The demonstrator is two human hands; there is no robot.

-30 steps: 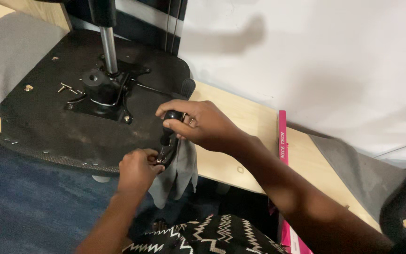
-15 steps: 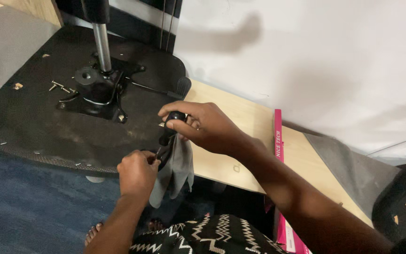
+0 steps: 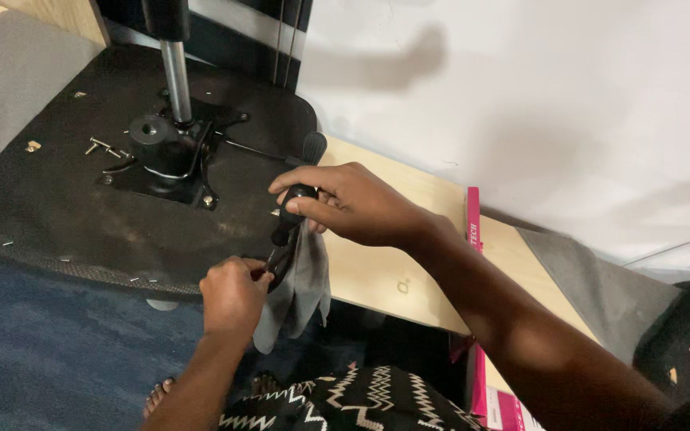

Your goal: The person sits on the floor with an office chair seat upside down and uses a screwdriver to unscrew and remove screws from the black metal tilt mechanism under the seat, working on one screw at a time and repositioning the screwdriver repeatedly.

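Bottom of frame: patterned black-and-white clothing (image 3: 345,403) and bare toes (image 3: 157,397) on blue carpet (image 3: 33,343). Left hand (image 3: 231,294) at lower centre was clenched tight around the lower end of a black tool (image 3: 283,243), with a grey cloth (image 3: 301,287) hanging down just beside it. Right hand (image 3: 353,206), centre frame, was wrapped over the tool's upper handle, fingers curled shut. Both hands sat at the near edge of an upturned black seat underside (image 3: 49,203), centre left. Beyond them, a black metal bracket (image 3: 169,156) with a chrome post (image 3: 176,80) stood on that underside; loose screws (image 3: 101,146) lay near the bracket. Light wooden board (image 3: 393,263) ran under the right forearm towards the lower right, a pink box (image 3: 473,231) touching its far edge. No containers with visible contents. White wall (image 3: 537,96) filled the upper right.
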